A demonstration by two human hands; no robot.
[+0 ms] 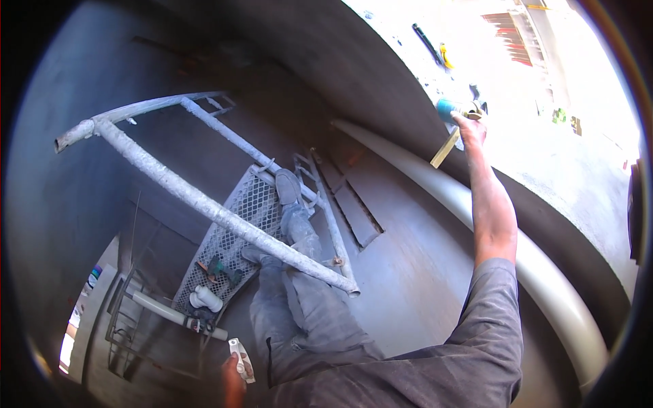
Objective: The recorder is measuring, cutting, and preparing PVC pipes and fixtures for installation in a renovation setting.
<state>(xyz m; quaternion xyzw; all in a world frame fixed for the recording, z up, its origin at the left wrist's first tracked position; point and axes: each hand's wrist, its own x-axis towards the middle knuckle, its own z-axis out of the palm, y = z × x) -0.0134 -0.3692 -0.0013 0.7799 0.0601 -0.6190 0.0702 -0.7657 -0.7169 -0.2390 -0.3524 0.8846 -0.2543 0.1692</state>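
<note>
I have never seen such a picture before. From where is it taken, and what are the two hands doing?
There is no machine: a person works with bare hands. A wide fisheye camera on the head looks down, which makes straight edges bend. The left hand holds a flat white piece; the right hand holds a teal cylinder by the bright ledge, where a slim black object lies. Below, a white pipe fitting and a greenish tool lie on a mesh platform.
</note>
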